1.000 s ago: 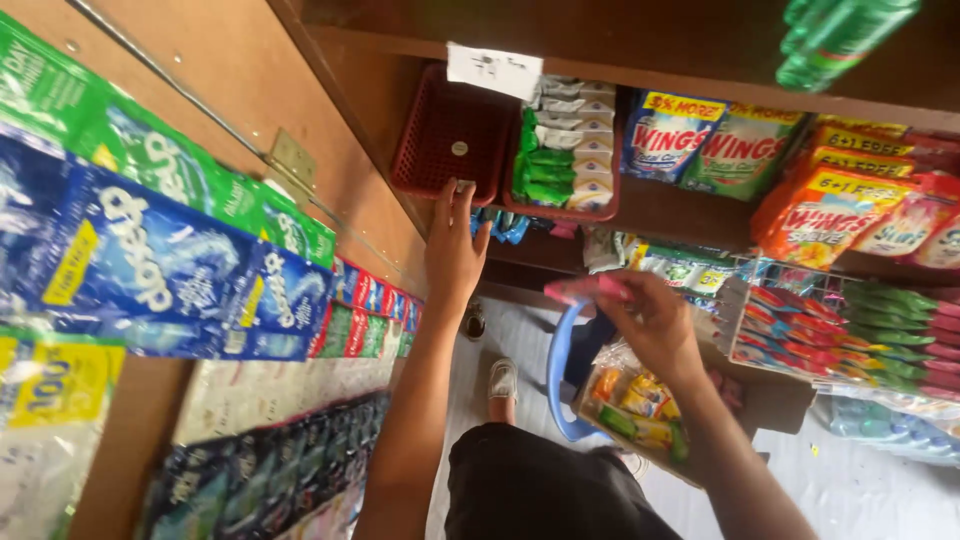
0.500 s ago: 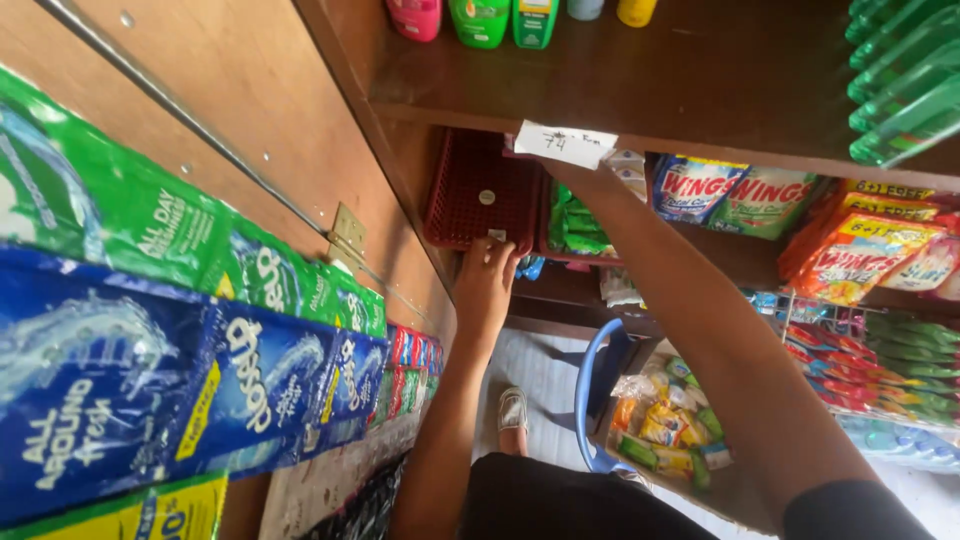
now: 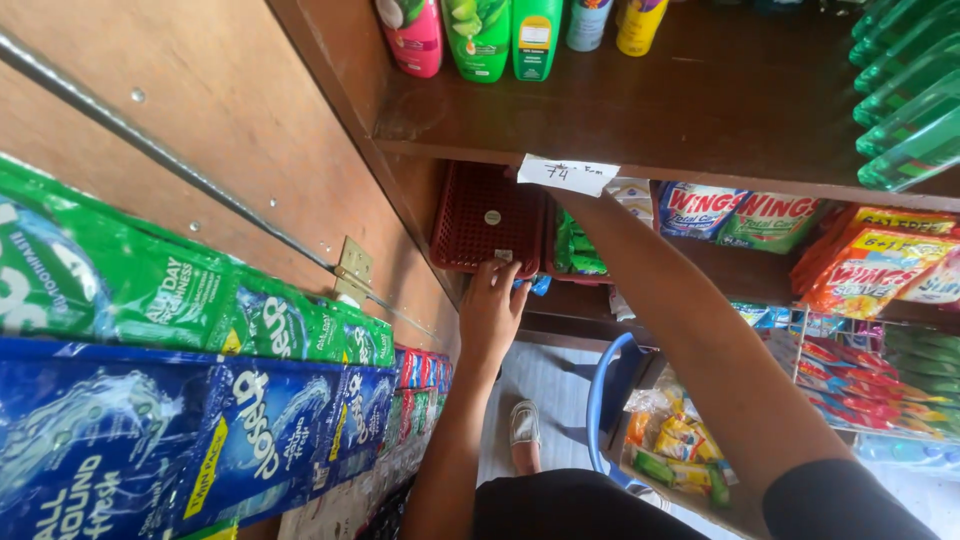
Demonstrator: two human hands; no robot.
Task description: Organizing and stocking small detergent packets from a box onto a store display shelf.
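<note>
Hanging along the wooden door panel point(image 3: 230, 130) at the left are strips of blue sachets point(image 3: 170, 440) and green sachets point(image 3: 150, 290), the biggest things in view. Above, the dark wooden shelf point(image 3: 640, 110) carries upright bottles at its back edge: a pink bottle point(image 3: 412, 35) and two green bottles point(image 3: 478, 38), with a white paper tag point(image 3: 567, 174) stuck to its front edge. Under that shelf, in the left corner of the lower shelf, a red basket point(image 3: 487, 218) stands against the side wall. To its right sit green packets point(image 3: 575, 250), then detergent bags point(image 3: 740, 215) and orange packs point(image 3: 870, 265) toward the right edge. A blue chair point(image 3: 605, 400) stands on the floor below.

The left hand point(image 3: 492, 310) is raised with loosely curled fingers touching the basket's bottom front rim; whether it grips the rim cannot be told. The right arm point(image 3: 690, 340) reaches up behind the paper tag, and the right hand is hidden there, so how far it is open and what it holds cannot be told.
</note>
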